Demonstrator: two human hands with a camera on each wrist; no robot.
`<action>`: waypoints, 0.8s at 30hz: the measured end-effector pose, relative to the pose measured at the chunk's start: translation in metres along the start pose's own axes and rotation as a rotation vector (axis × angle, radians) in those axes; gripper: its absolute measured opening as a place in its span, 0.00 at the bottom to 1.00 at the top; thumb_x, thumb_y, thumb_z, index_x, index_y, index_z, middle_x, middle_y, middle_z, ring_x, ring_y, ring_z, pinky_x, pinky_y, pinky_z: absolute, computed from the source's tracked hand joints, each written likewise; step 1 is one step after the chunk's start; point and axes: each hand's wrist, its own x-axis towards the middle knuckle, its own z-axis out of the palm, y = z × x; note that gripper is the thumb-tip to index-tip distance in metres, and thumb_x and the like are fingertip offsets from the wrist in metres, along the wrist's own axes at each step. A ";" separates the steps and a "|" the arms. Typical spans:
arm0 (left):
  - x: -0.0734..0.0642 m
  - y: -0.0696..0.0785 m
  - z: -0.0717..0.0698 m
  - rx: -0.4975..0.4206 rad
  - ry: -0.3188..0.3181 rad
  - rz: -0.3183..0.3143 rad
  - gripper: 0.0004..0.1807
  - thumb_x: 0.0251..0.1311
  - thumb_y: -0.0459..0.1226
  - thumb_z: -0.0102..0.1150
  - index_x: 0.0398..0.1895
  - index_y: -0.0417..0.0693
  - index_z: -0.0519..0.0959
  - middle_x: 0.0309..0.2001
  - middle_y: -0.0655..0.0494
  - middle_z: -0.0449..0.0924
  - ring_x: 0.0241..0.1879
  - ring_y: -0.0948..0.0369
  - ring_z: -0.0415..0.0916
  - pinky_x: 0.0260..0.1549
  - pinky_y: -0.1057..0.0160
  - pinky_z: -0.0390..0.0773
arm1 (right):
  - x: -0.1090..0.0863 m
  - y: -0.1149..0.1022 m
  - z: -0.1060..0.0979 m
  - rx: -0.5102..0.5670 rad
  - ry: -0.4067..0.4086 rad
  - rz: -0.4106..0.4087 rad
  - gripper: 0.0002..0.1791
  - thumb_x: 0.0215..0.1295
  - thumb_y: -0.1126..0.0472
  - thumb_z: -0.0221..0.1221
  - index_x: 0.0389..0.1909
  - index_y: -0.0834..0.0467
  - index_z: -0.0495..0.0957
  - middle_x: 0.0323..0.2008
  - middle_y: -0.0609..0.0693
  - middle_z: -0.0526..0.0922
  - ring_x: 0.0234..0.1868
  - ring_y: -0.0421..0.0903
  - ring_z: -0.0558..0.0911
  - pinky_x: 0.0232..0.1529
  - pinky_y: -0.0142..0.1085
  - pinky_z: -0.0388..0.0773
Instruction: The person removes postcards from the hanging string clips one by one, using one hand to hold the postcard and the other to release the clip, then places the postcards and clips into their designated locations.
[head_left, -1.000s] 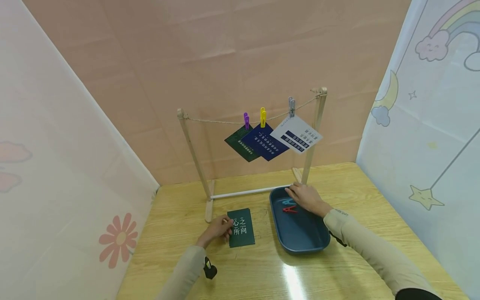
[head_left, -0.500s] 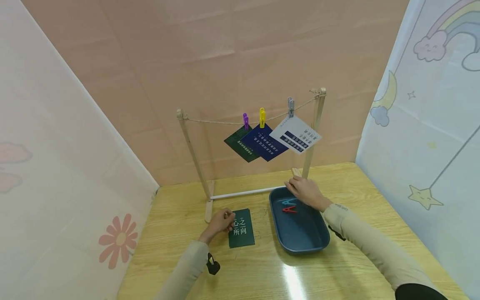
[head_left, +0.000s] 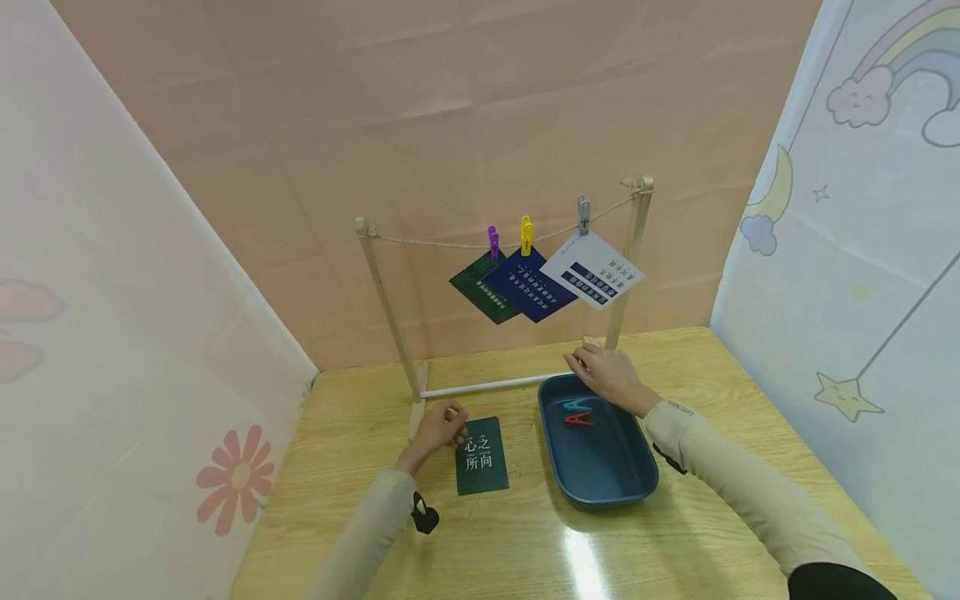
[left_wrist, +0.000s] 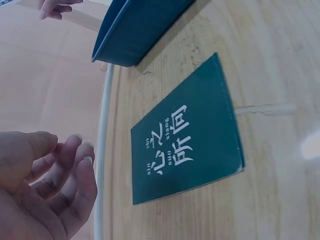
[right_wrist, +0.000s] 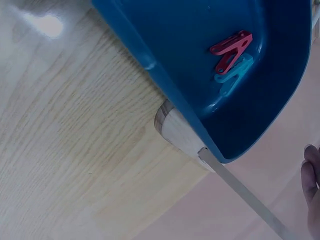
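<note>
My left hand [head_left: 441,429], fingers loosely bent, hovers beside the upper left edge of a dark green card [head_left: 482,457] with white characters. In the left wrist view the hand holds nothing and is apart from the green card [left_wrist: 185,135]. Over the far rim of a blue tray [head_left: 603,467] hovers my right hand [head_left: 609,375], also with loosely bent fingers. Inside the tray lie a red clothespin [right_wrist: 232,50] and a light blue clothespin [right_wrist: 235,75]. Only part of the right hand [right_wrist: 312,175] shows at the right edge of its wrist view.
A wooden frame [head_left: 390,310] with a string stands behind. From the string hang a green card [head_left: 483,292] on a purple clothespin [head_left: 492,242], a navy card [head_left: 528,283] on a yellow one and a white card [head_left: 592,262] on a grey one. A white bar [head_left: 495,384] joins the frame's feet.
My left hand has risen from the green card's left edge and moved slightly away. The right hand has shifted a little up and farther back over the tray. The clothespins and cards stay put.
</note>
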 end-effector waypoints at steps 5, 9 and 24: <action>0.003 0.004 -0.001 0.009 0.002 -0.003 0.16 0.74 0.41 0.53 0.50 0.33 0.75 0.30 0.46 0.82 0.32 0.41 0.82 0.32 0.45 0.86 | 0.008 0.000 -0.003 0.004 0.001 0.005 0.14 0.65 0.59 0.64 0.21 0.56 0.75 0.21 0.48 0.73 0.12 0.42 0.68 0.09 0.37 0.65; 0.004 0.007 -0.001 0.012 0.011 0.016 0.15 0.74 0.40 0.53 0.48 0.34 0.75 0.29 0.47 0.81 0.31 0.41 0.82 0.31 0.46 0.86 | 0.014 0.003 -0.005 0.000 0.023 -0.011 0.10 0.64 0.60 0.65 0.24 0.58 0.78 0.23 0.51 0.79 0.14 0.44 0.73 0.10 0.40 0.70; 0.014 0.020 0.004 0.004 0.045 0.040 0.13 0.74 0.39 0.53 0.48 0.36 0.75 0.32 0.42 0.81 0.32 0.40 0.82 0.32 0.45 0.86 | 0.027 0.006 -0.015 0.020 0.088 -0.090 0.13 0.68 0.59 0.61 0.22 0.58 0.76 0.18 0.48 0.74 0.11 0.40 0.66 0.08 0.32 0.59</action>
